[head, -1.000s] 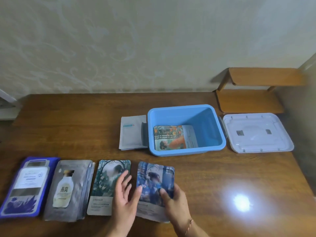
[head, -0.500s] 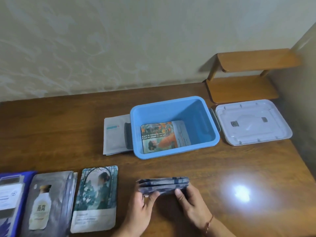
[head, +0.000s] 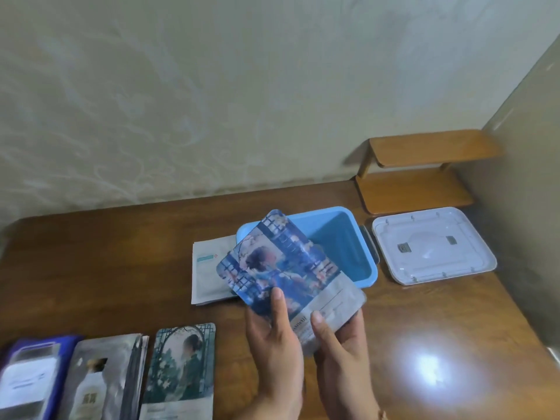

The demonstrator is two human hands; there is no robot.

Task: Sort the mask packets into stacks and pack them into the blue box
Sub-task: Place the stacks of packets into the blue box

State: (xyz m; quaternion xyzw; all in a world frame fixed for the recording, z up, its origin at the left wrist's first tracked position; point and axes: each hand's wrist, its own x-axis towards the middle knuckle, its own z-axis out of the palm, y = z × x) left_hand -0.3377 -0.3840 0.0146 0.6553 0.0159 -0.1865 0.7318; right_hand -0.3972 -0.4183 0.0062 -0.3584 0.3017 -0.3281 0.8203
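Home room: wooden desk (head: pixel 121 268), patterned wallpaper (head: pixel 151 101), small shelf (head: pixel 424 147).

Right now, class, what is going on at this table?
A person holds a stack of blue mask packets in both hands, left hand and right hand, lifted in front of the open blue box. The white lid lies beside the box. Three other stacks wait along the near edge of the wooden table, and white packets lie left of the box.

Pretty dim, warm indoor light overall; there's a hot white glare spot (head: pixel 428 369) on the glossy table (head: pixel 106 268) just right of the gripping hands; packets at the far-left corner are motion-smeared; wide-angle bending shows at the frame edges.
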